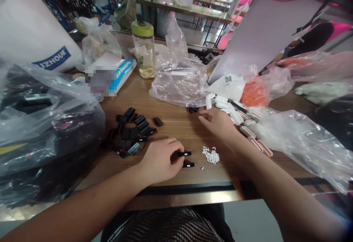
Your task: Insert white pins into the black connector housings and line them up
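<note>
My left hand (162,159) is curled round a black connector block (185,153) near the table's front edge. A second black block (188,164) lies just below it, by the fingertips. To the right is a small heap of white pieces (211,155). My right hand (216,122) reaches further back, fingers bent together, beside the white blocks (223,104) and close to a small dark cluster (193,109); whether it pinches anything is hidden. Several black blocks (142,124) are piled left of my left hand.
A large clear bag of dark items (46,135) fills the left. A green-lidded bottle (142,50) and a crumpled clear bag (182,82) stand behind. On the right lie more plastic bags (300,135), and a white panel (256,32) leans above.
</note>
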Demonstrator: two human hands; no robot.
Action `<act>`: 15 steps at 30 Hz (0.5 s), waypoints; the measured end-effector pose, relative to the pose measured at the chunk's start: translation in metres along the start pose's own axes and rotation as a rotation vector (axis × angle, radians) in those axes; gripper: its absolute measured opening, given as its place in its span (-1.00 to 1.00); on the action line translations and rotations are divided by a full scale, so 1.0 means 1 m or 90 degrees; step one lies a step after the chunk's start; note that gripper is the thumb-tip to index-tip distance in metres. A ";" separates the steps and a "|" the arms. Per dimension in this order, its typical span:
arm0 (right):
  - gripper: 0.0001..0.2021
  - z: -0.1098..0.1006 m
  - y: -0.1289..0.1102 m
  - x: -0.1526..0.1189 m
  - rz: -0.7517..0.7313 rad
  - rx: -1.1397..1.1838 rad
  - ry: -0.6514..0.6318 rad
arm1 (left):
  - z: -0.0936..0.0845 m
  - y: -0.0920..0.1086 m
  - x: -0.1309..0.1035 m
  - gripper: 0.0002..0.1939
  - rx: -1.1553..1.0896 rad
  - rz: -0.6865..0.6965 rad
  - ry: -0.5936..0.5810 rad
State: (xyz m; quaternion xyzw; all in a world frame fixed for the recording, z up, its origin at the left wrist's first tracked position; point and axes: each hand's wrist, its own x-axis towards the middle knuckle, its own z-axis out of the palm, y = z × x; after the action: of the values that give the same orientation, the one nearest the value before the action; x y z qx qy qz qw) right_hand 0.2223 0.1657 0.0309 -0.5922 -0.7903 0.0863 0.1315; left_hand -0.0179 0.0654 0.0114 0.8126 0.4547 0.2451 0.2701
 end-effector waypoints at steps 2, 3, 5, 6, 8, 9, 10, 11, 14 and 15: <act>-0.70 0.010 -0.015 0.020 0.051 -0.026 0.024 | -0.001 0.000 -0.001 -0.92 -0.017 0.002 -0.001; -0.68 0.014 -0.022 0.028 0.066 -0.035 0.031 | -0.001 -0.001 -0.001 -0.91 -0.025 0.000 -0.001; -0.69 0.020 -0.031 0.041 0.086 -0.037 0.034 | -0.001 -0.002 -0.001 -0.86 -0.042 -0.004 0.003; -0.70 0.021 -0.034 0.045 0.091 -0.031 0.028 | -0.001 -0.003 -0.001 -0.85 -0.050 -0.004 0.009; -0.74 0.021 -0.036 0.046 0.092 0.004 -0.001 | 0.000 -0.005 0.000 -0.85 -0.065 -0.003 0.036; -0.74 0.019 -0.036 0.044 0.088 0.031 -0.025 | 0.000 -0.007 0.001 -0.87 -0.071 -0.001 0.059; -0.73 0.017 -0.036 0.041 0.080 0.058 -0.053 | 0.000 -0.009 0.002 -0.88 -0.076 0.000 0.088; -0.71 0.015 -0.036 0.036 0.070 0.098 -0.090 | 0.001 -0.010 0.002 -0.85 -0.078 0.001 0.122; -0.66 0.008 -0.036 0.020 0.044 0.347 -0.280 | 0.002 -0.014 0.004 -0.61 -0.071 0.009 0.212; -0.67 0.006 -0.036 0.014 0.040 0.453 -0.352 | 0.003 -0.014 0.005 -0.57 -0.069 0.021 0.224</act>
State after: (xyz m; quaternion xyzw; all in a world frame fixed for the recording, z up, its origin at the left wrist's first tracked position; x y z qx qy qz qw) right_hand 0.1838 0.1693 0.0370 -0.4887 -0.6984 0.5116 0.1082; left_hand -0.0225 0.0750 0.0008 0.7487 0.4679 0.4118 0.2257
